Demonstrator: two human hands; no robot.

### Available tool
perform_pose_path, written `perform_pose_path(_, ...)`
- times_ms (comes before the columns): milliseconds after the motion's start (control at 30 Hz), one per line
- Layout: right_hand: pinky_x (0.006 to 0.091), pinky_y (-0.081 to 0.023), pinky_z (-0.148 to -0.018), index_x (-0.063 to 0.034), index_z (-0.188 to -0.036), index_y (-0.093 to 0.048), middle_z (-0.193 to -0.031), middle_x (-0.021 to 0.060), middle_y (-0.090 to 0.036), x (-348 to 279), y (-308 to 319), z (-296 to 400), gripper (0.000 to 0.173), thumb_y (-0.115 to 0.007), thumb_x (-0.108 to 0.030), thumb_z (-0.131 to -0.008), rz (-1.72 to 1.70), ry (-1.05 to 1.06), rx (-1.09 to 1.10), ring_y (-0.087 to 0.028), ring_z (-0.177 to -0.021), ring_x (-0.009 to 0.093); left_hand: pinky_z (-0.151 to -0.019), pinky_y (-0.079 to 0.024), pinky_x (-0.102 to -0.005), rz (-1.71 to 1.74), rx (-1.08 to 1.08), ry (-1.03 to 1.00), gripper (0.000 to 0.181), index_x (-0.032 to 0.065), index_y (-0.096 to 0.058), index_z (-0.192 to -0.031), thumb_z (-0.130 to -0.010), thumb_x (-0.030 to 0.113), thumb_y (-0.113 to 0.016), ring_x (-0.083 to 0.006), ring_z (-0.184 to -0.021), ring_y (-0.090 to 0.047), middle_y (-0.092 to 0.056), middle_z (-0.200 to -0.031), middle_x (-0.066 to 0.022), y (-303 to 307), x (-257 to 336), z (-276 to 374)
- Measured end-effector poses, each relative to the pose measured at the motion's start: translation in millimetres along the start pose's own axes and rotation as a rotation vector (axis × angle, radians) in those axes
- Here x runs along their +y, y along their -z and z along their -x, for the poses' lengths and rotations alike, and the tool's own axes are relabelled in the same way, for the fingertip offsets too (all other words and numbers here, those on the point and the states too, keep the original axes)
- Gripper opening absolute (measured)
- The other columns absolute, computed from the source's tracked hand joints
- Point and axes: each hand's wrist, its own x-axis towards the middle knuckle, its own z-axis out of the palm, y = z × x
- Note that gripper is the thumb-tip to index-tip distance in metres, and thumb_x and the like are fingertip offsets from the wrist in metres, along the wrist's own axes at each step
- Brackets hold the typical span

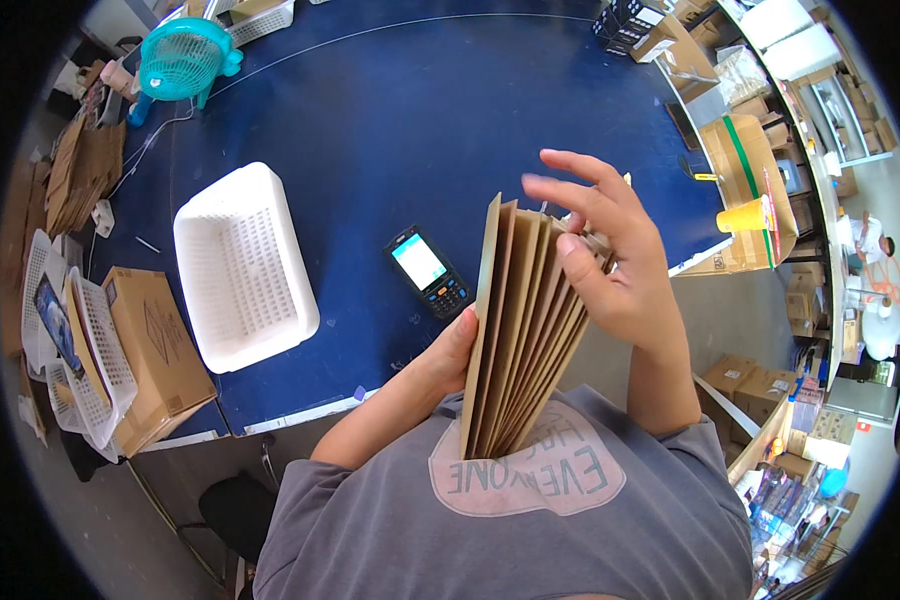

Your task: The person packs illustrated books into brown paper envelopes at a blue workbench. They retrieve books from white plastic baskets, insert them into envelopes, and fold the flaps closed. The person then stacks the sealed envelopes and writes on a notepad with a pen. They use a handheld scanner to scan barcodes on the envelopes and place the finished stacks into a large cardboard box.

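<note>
A fanned stack of flat brown cardboard pieces (521,322) stands on edge against my grey shirt, their upper edges spread apart. My left hand (457,352) grips its left side, thumb on the outer piece and the other fingers hidden. At the top right corner is my right hand (607,232), fingers spread and slightly blurred. Its thumb lies by the upper edges of the pieces; nothing is plainly pinched in it. Just left of the stack, a black handheld scanner terminal (429,271) with a lit screen and keypad lies on the blue table (390,135).
A white perforated plastic basket (247,270) sits on the table at left, near a cardboard box (157,352) and more baskets (94,360). A teal fan (184,60) stands far left. At right are a large carton (742,187), a yellow cup (742,217) and a yellow-handled cutter (701,176).
</note>
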Motion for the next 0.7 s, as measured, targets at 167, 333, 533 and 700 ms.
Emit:
perform_pose_path(167, 0.0297, -0.046, -0.076, -0.0029, -0.119, -0.058, -0.125, 0.0137, -0.050, 10, -3, -5, 0.044, -0.060, -0.012, -0.076, -0.116, -0.031, -0.039, -0.054, -0.086, 0.016, -0.095, -0.047, -0.0407, 0.035, -0.068, 0.017, 0.098, 0.0082, -0.032, -0.141, -0.071, 0.072, -0.056, -0.0306, -0.118, -0.050, -0.045, -0.134, -0.0146, -1, 14, -2)
perform_pose_path(333, 0.0315, -0.045, -0.081, -0.0048, -0.125, -0.054, -0.124, 0.0135, -0.051, 20, -9, -3, 0.054, -0.069, -0.020, -0.075, -0.312, 0.009, 0.030, -0.055, -0.105, 0.021, -0.087, -0.052, -0.0447, 0.120, -0.029, -0.036, 0.105, 0.0055, -0.036, -0.138, -0.063, 0.074, -0.061, -0.0369, -0.113, -0.054, -0.047, -0.130, -0.0214, 1, 26, -6)
perform_pose_path(533, 0.0308, -0.042, -0.087, -0.0010, -0.129, -0.048, -0.126, 0.0162, -0.052, 15, -20, 1, 0.059, -0.067, -0.023, -0.077, -0.110, -0.067, 0.102, -0.055, -0.104, 0.021, -0.084, -0.054, -0.0438, 0.147, -0.026, -0.030, 0.102, 0.0052, -0.042, -0.135, -0.062, 0.074, -0.061, -0.0377, -0.111, -0.055, -0.049, -0.127, -0.0210, 5, 26, -5)
perform_pose_path(700, 0.0312, -0.043, -0.082, -0.0061, -0.127, -0.050, -0.121, 0.0121, -0.056, 8, -28, 1, 0.054, -0.057, -0.011, -0.073, -0.216, -0.084, 0.243, -0.056, -0.099, 0.019, -0.087, -0.050, -0.0528, 0.038, 0.083, 0.032, 0.114, 0.0109, -0.034, -0.140, -0.055, 0.082, -0.057, -0.0475, -0.118, -0.045, -0.048, -0.129, -0.0209, 14, 27, 1)
